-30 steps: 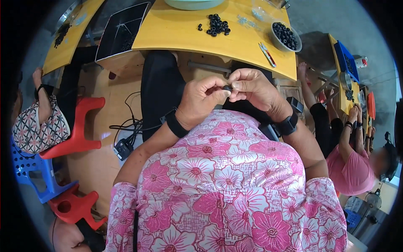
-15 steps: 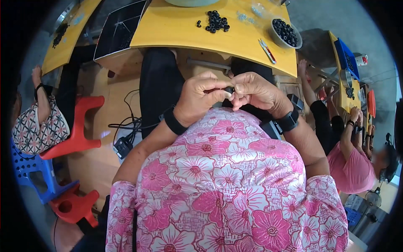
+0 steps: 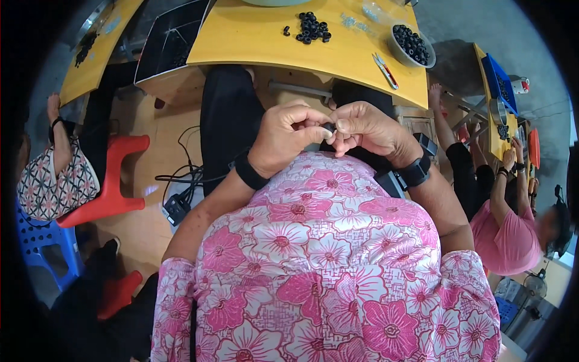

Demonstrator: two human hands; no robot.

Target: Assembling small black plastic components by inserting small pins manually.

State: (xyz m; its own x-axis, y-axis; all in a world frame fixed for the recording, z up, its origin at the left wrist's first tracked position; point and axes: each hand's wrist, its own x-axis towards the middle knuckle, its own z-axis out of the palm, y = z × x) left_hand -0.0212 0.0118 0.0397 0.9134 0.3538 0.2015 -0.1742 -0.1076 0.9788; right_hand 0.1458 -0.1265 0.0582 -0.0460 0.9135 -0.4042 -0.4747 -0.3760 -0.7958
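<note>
My left hand (image 3: 292,137) and my right hand (image 3: 369,129) meet above my lap, fingertips close together. Between them is a small black ring-shaped part (image 3: 329,127), pinched by the left thumb and forefinger. The right thumb and forefinger close on its other side; what else they hold, if anything, is too small to make out. On the yellow table (image 3: 253,36) ahead lies a loose pile of black ring-shaped parts (image 3: 312,29). A clear bowl (image 3: 429,55) full of similar parts stands at the table's right, beside thread snips (image 3: 385,71) with a red-and-black handle.
Small clear pieces (image 3: 353,23) lie near the table's back right. A black-lined box (image 3: 172,39) stands left of the table. Cables and a black adapter (image 3: 177,208) are on the floor. People sit at both sides, with a red stool (image 3: 111,181) at left.
My hands stay nearly in place, with the black part turned slightly between the fingertips. At lower left, a dark-clothed person has moved into view over the red stool. The person at right has shifted their hands.
</note>
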